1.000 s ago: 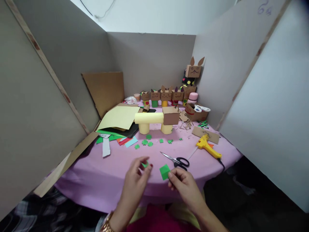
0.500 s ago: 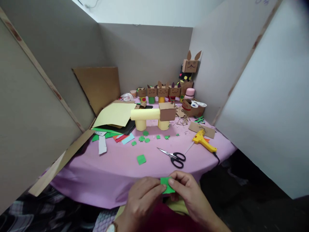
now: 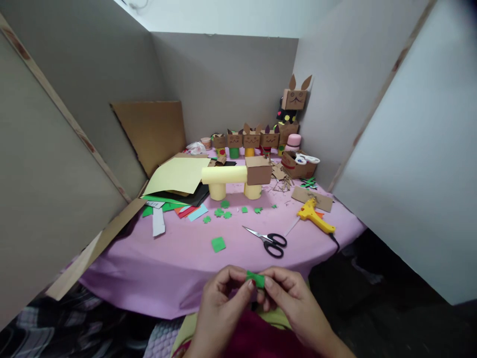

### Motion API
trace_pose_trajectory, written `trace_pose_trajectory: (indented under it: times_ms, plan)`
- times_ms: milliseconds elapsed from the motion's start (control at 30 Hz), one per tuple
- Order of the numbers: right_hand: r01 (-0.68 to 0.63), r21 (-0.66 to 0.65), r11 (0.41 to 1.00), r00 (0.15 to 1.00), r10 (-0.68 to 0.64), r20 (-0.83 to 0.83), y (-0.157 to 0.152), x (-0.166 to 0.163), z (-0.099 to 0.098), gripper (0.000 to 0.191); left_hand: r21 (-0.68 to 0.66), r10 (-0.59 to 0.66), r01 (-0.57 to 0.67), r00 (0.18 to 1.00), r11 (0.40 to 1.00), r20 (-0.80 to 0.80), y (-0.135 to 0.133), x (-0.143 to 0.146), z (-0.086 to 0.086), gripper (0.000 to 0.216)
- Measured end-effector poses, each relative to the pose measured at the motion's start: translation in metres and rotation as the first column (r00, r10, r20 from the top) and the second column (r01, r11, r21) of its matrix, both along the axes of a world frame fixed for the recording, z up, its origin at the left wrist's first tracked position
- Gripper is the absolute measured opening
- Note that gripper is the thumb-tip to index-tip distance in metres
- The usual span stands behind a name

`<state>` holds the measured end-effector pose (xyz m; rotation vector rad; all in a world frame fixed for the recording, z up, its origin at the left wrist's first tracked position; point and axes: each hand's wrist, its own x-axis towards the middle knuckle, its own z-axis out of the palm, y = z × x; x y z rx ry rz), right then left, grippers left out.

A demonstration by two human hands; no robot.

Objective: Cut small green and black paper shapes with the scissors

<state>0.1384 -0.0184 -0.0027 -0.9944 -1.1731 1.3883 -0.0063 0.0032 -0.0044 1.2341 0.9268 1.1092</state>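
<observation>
Both hands meet at the near edge of the pink-clothed table (image 3: 175, 268). My left hand (image 3: 219, 303) and my right hand (image 3: 288, 298) pinch a small folded piece of green paper (image 3: 256, 279) between their fingertips. A flat green paper square (image 3: 218, 244) lies on the cloth just beyond my left hand. Black-handled scissors (image 3: 269, 240) lie a little past my right hand, with their blades apart.
A yellow glue gun (image 3: 315, 219) lies at the right. A yellow paper-roll animal with a cardboard head (image 3: 238, 179) stands mid-table, small green cutouts (image 3: 223, 213) before it. Coloured paper sheets (image 3: 175, 191) are stacked left. Cardboard figures (image 3: 253, 141) line the back. Partition boards enclose the table.
The left hand dropped a green square on the cloth, then joined the right hand on the other green piece, which is now folded smaller. Both hands drew back to the table's near edge.
</observation>
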Motion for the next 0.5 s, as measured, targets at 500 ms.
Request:
trace_pose_trajectory:
  times_ms: [500]
  plan:
    - [0.136, 0.129, 0.982, 0.942, -0.168, 0.292, 0.0013, -0.0049, -0.0025, 0.024, -0.021, 0.019, -0.024, 0.984, 1.0, -0.176, 0.0031, -0.002, 0.0007, 0.014]
